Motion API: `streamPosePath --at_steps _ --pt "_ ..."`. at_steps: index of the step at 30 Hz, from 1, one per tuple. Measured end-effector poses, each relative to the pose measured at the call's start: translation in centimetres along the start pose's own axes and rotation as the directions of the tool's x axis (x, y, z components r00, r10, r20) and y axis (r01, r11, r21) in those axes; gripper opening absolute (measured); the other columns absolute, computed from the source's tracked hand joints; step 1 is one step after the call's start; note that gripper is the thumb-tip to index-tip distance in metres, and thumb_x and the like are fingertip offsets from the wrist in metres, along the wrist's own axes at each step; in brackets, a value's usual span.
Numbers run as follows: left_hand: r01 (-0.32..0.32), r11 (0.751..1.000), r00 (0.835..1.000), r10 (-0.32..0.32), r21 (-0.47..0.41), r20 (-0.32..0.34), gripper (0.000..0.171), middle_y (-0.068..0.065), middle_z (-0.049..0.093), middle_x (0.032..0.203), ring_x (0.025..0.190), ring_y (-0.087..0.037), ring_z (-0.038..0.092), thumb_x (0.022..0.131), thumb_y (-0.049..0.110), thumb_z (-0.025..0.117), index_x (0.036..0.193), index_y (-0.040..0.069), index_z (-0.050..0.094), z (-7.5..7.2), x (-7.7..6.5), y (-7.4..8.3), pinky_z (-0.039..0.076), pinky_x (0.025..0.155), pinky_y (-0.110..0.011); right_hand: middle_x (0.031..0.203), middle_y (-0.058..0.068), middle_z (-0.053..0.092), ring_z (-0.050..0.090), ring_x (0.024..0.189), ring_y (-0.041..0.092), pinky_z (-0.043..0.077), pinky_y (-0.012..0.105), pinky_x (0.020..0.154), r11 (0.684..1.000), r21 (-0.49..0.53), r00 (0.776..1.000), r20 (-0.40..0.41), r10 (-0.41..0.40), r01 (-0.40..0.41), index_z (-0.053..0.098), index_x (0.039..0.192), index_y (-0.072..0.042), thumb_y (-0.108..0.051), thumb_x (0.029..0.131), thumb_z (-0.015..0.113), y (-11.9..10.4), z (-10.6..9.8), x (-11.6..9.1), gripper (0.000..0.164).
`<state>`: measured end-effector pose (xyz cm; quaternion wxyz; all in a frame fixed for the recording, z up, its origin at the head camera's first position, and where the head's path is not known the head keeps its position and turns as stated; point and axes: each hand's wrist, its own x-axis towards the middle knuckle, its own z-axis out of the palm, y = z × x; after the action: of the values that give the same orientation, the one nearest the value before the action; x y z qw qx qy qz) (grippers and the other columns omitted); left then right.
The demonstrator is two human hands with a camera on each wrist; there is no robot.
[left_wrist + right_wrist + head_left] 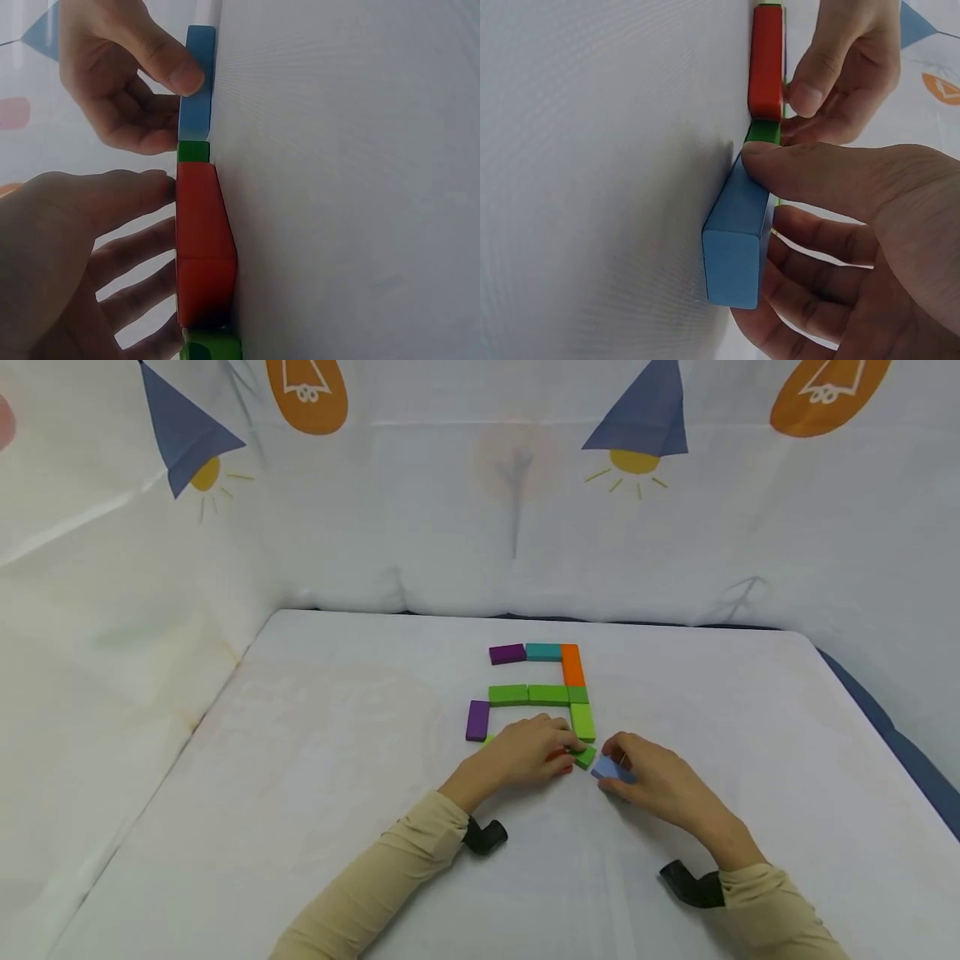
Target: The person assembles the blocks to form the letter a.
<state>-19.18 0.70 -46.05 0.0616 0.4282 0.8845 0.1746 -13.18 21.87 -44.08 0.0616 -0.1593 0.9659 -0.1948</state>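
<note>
My right hand (pixel 663 781) pinches a light blue block (pixel 739 202) between thumb and fingers, low over the white table. The blue block's far end meets a small green block (pixel 585 757). My left hand (pixel 525 747) rests by the red blocks (pixel 202 232) in the same row. Its thumb tip is at the red block's upper edge close to the green one, and the other fingers extend behind the row. In the head view this hand mostly hides the red blocks.
Beyond the hands, purple (pixel 507 653), teal (pixel 543 652), orange (pixel 572 665) and several green blocks (pixel 547 695) form an angular line on the table (pixel 300 760). Another purple block (pixel 477 721) lies left of them. Printed white cloth (pixel 450 510) hangs behind the table.
</note>
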Motion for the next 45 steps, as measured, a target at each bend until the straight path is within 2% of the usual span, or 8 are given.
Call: streamPosePath --at_steps 8,21,29,45 --pt "0.0 1.0 1.0 0.0 0.009 0.003 0.027 0.009 0.062 0.111 0.093 -0.008 0.052 0.095 0.029 0.056 0.12 0.026 0.066 0.02 0.16 0.04 0.044 0.073 -0.019 0.09 0.001 0.063 0.057 0.078 0.011 0.048 0.027 0.067 1.0 0.026 1.0 -0.008 0.004 -0.004 0.057 0.105 -0.008 -0.022 0.079 0.077 -0.07 0.06 0.09 0.035" --pt "0.007 1.0 1.0 -0.007 -0.006 0.0 0.027 0.008 0.062 0.112 0.094 -0.009 0.053 0.095 0.028 0.056 0.12 0.026 0.065 -0.33 -0.08 0.15 0.045 0.074 -0.02 0.091 0.001 0.063 0.057 0.079 0.011 0.048 0.027 0.068 0.999 0.013 0.999 -0.034 -0.031 0.032 0.058 0.104 -0.007 -0.02 0.078 0.077 -0.22 0.25 0.26 0.034" --pt "0.01 1.0 1.0 -0.01 -0.007 0.011 0.027 0.009 0.062 0.113 0.095 -0.009 0.053 0.095 0.028 0.055 0.12 0.026 0.065 -0.23 0.02 0.08 0.045 0.075 -0.02 0.09 0.002 0.063 0.057 0.079 0.012 0.048 0.028 0.068 1.0 0.017 0.999 -0.034 -0.021 0.022 0.058 0.103 -0.008 -0.02 0.079 0.076 -0.14 0.29 0.28 0.033" --pt "0.007 1.0 1.0 -0.006 -0.009 0.024 0.027 0.009 0.063 0.114 0.097 -0.009 0.054 0.095 0.026 0.055 0.12 0.025 0.065 -0.36 0.08 0.12 0.046 0.078 -0.019 0.095 0.004 0.063 0.058 0.084 0.015 0.051 0.034 0.074 0.999 -0.006 0.998 -0.042 -0.049 0.048 0.06 0.108 -0.004 -0.019 0.079 0.076 0.04 0.44 0.34 0.036"
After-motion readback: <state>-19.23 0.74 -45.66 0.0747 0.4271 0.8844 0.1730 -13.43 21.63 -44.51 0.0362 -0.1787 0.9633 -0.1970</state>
